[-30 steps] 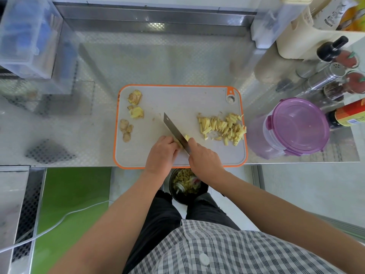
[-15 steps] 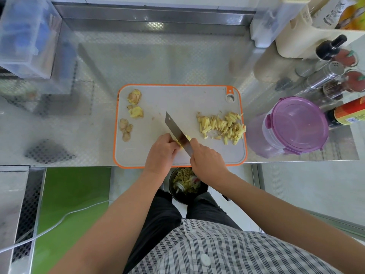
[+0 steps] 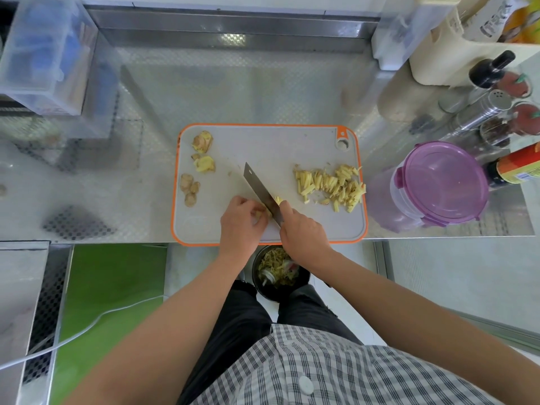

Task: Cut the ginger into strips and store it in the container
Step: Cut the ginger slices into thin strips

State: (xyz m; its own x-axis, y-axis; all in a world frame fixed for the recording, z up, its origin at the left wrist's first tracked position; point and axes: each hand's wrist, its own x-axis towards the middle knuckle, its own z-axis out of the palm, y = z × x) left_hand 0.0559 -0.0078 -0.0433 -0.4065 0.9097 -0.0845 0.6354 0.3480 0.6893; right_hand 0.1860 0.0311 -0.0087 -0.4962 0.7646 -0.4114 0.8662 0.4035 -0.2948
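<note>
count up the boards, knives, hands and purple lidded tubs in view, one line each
cutting board: 1
knife: 1
hands: 2 (left hand holding a ginger piece, right hand gripping the knife)
purple-lidded tub: 1
total: 5

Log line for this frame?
phase: slicing | right hand: grips knife | left hand: holds ginger piece | strips: right side of cutting board | container: lid on

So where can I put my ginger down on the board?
Bare board shows at the far middle, between the ginger chunks and the strip pile, beyond the knife. The near left corner, beside the left hand, is free too. The right side is crowded: strips, then the purple-lidded container.
</note>
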